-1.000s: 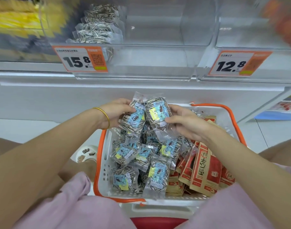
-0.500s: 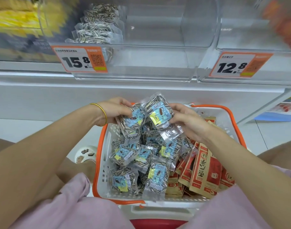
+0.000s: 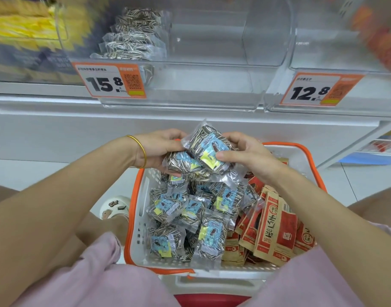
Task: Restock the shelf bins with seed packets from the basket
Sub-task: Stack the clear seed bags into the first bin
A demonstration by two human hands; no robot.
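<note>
1. While the left hand (image 3: 159, 148) curls round the lower of two packets (image 3: 203, 156) and the right hand (image 3: 250, 156) pinches the upper one, thumb on its label, both sit above the far edge of the basket (image 3: 132, 207).
2. Square the two into one flat bundle before lifting; the slick film looks likely to slide.
3. Aim for the clear bin (image 3: 201, 89) behind the 15.8 tag (image 3: 110, 80), where a stack (image 3: 132, 41) of like packs fills its left side; the bare right part looks best.
4. Lay them flat, and leave the red pouches (image 3: 276, 229) at the basket's right edge alone.
</note>
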